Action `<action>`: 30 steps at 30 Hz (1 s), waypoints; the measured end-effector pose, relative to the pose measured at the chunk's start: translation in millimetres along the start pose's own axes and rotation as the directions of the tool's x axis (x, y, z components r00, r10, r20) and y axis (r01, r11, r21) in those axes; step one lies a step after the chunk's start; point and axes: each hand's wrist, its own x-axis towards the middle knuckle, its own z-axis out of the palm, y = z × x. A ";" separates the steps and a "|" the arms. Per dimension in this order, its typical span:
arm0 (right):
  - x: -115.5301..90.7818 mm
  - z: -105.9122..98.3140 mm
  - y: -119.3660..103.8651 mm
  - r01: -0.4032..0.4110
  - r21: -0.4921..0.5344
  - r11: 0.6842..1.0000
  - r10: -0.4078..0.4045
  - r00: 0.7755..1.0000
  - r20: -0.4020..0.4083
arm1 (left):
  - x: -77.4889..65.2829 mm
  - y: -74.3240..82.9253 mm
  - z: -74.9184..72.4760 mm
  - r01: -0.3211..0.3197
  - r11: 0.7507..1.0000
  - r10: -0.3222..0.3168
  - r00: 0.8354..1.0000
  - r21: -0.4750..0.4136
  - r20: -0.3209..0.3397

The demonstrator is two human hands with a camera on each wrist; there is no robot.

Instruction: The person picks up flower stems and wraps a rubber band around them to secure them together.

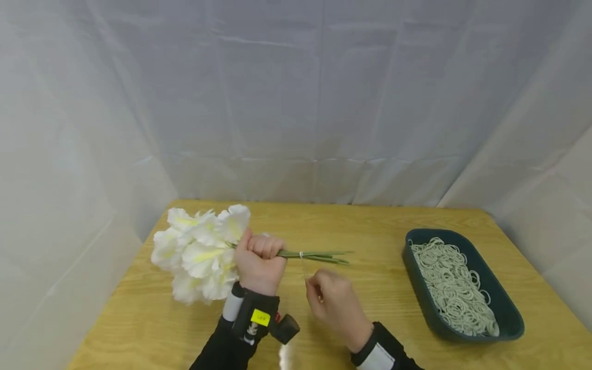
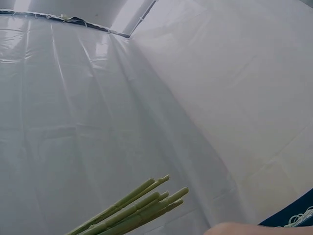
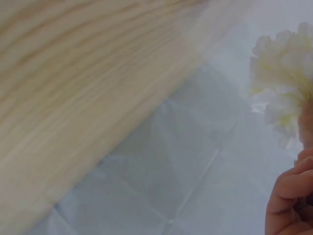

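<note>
A bunch of white artificial flowers [image 1: 203, 252] with yellow centres lies sideways in the head view, blooms to the left. My left hand [image 1: 261, 262] grips the green stems [image 1: 330, 254] just below the blooms, fingers curled round them. Past that fist, a pale rubber band [image 1: 301, 254] circles the stems. From it a thin strand runs down to my right hand [image 1: 335, 300], whose thumb and forefinger pinch its end. The cut stem ends [image 2: 146, 205] show low in the left wrist view. Curled fingers [image 3: 283, 200] and some blooms [image 3: 283, 63] appear at the right wrist view's right edge.
A dark green plastic tub [image 1: 501, 308] filled with loose pale rubber bands [image 1: 450, 288] stands on the right of the wooden table [image 1: 370, 221]. White sheeting [image 1: 296, 103] hangs behind the table and along both sides.
</note>
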 end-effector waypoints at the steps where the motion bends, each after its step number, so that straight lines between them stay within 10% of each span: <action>1: -0.4 -0.4 -2.1 0.027 -0.007 1.000 -0.027 1.000 -0.006 | 0.7 1.0 0.2 -0.015 1.000 0.015 1.000 0.008 -0.009; 14: 2.7 -19.4 -24.9 0.213 -0.086 0.973 -0.220 0.972 -0.077 | 11.0 -2.8 -8.5 -0.234 0.927 0.252 0.967 0.293 -0.024; 19: 6.9 -28.6 -26.1 0.224 -0.124 0.967 -0.234 0.970 -0.073 | 13.4 -7.0 -14.0 -0.297 0.858 0.303 0.951 0.419 0.054; 30: 20.0 -50.1 -13.9 0.243 -0.202 0.949 -0.275 0.949 -0.154 | 10.3 -20.5 -27.4 -0.344 0.623 0.259 0.938 0.703 0.230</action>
